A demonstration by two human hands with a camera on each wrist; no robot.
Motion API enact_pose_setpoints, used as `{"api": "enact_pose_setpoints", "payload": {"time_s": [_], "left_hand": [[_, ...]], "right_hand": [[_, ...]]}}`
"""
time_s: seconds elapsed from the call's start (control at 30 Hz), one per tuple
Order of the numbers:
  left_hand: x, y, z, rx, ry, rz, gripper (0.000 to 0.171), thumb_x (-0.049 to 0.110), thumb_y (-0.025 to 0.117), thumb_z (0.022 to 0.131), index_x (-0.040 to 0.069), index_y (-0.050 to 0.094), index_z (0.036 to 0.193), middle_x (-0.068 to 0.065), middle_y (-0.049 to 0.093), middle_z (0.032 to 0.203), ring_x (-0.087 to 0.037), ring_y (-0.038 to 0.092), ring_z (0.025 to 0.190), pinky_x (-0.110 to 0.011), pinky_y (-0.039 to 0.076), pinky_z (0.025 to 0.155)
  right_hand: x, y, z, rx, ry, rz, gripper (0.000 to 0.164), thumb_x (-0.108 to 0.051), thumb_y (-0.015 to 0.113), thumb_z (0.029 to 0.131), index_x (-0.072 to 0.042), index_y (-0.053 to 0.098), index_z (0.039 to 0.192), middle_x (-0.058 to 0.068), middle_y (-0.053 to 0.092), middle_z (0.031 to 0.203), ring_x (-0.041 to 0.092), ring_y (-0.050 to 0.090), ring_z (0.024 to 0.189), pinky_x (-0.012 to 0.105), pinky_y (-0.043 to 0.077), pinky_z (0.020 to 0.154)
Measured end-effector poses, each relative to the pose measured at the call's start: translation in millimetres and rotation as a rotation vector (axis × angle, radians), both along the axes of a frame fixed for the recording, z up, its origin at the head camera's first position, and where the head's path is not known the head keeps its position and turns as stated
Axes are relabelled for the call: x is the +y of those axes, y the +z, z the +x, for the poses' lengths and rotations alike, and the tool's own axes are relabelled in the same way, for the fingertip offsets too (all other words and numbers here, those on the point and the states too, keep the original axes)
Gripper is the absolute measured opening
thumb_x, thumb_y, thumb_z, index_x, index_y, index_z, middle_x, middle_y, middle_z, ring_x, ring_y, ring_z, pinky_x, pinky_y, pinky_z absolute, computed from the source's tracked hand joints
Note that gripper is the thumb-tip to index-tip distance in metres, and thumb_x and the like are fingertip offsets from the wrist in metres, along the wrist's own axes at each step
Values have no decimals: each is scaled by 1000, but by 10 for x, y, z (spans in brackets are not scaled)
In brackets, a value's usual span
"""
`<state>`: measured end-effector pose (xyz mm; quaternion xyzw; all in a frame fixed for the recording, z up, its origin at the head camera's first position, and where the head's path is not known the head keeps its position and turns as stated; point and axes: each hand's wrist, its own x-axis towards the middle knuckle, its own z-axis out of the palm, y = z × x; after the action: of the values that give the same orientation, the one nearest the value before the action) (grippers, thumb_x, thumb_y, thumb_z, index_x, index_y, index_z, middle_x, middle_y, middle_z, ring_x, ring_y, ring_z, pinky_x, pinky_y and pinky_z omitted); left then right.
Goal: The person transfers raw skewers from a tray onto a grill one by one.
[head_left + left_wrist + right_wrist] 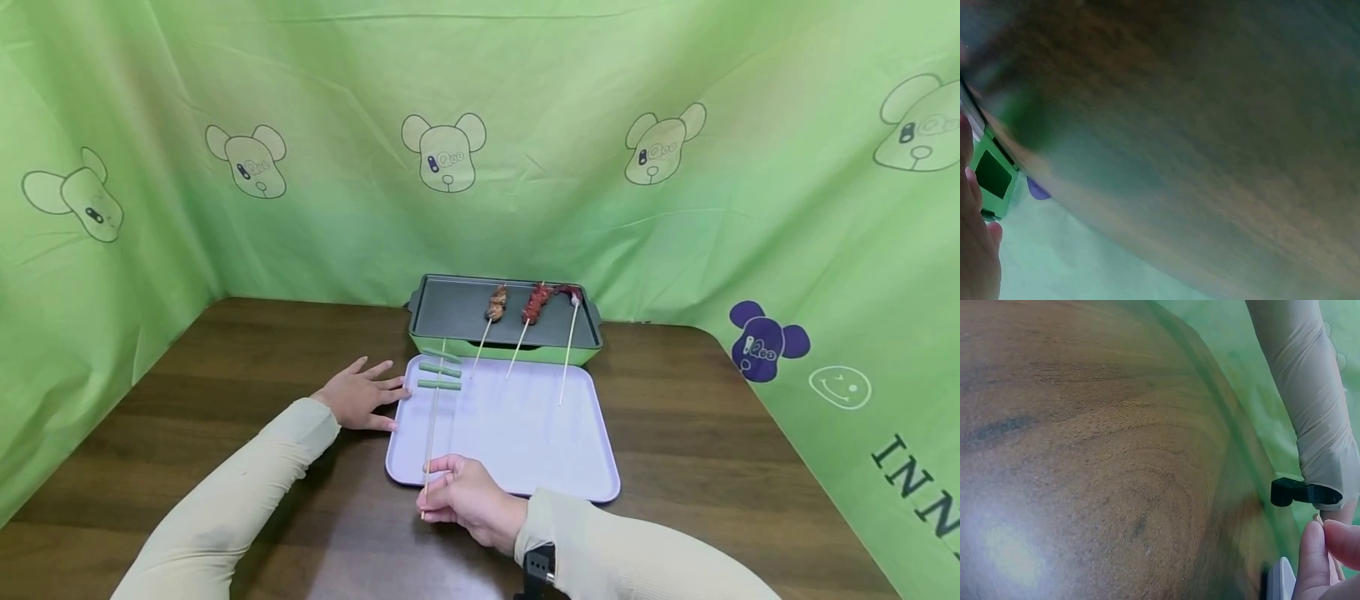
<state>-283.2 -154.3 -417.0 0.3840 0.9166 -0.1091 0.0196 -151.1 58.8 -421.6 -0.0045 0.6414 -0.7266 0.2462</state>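
My right hand pinches the lower end of a skewer of green bean pieces between thumb and fingers. The skewer points away from me over the left part of a pale lilac tray, its tip near the grill. In the right wrist view the stick's blunt end pokes out between the thumb and a finger. At the tray's left edge, my left hand lies with fingers spread, the fingertips at the rim. Only part of that hand shows in the left wrist view.
Behind the tray stands a green tabletop grill with a dark plate. Across it lie a brown meat skewer, a red meat skewer and a purplish skewer, sticks reaching over the tray. A green printed curtain surrounds the wooden table.
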Motion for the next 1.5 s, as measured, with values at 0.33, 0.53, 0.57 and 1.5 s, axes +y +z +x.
{"api": "enact_pose_setpoints", "payload": {"time_s": [0.33, 0.53, 0.57, 1.5], "left_hand": [[-4, -4, -4, -9, 3, -3, 63, 57, 47, 92, 19, 49, 142, -2, 45, 146, -32, 28, 141, -57, 23, 109], [-8, -23, -13, -17, 11, 5, 63, 57, 47, 92, 20, 48, 143, -1, 43, 147, -32, 26, 141, -57, 21, 109], [-8, -25, -13, -15, 8, 8, 63, 57, 47, 92, 20, 48, 143, -1, 44, 147, -32, 27, 141, -57, 22, 109], [5, -6, -3, -47, 19, 20, 64, 58, 46, 92, 19, 49, 143, -1, 43, 148, -33, 26, 141, -58, 21, 109]], "right_hand": [[-9, 96, -64, 26, -5, 2, 37, 20, 55, 78, 9, 46, 112, 2, 62, 68, 11, 62, 62, 24, 55, 62], [-13, 156, -144, 36, -17, 10, 36, 20, 54, 80, 10, 45, 113, 3, 62, 69, 11, 62, 62, 24, 55, 62], [-13, 163, -153, 37, -18, 11, 36, 20, 54, 80, 10, 45, 114, 3, 62, 69, 11, 62, 62, 24, 55, 62], [10, 294, -608, 69, -110, 52, 44, 21, 54, 81, 15, 43, 123, 6, 58, 70, 9, 60, 61, 25, 56, 62]]}}
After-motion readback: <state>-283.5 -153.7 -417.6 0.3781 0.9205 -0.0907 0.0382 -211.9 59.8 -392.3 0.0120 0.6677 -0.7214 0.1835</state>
